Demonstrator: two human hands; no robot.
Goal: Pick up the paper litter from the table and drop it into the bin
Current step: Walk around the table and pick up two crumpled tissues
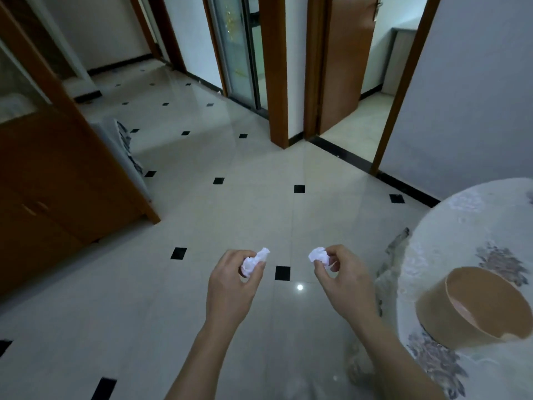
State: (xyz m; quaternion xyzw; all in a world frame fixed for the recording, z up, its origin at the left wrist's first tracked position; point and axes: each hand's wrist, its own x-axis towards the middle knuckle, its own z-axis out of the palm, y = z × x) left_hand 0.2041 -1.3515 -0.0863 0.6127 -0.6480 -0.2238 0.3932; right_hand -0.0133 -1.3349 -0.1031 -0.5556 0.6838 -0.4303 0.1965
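Table [461, 223] half off-frame, possibly round.

Light dim, cool, indoor; brighter through far doorway [372, 90]; small white glare spot [300, 287] on glossy floor [230, 215]; cabinet [57, 183] in shadow; wide-angle bending at edges; slight softness throughout.

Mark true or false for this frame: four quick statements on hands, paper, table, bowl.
1. The left hand holds a crumpled white paper wad. True.
2. The right hand is empty. False: it holds a second white paper wad.
3. Both hands are above the round table with the floral cloth. False: they are above the pale tiled floor; the table is to their right.
4. The round brown paper bowl sits on the table. True.
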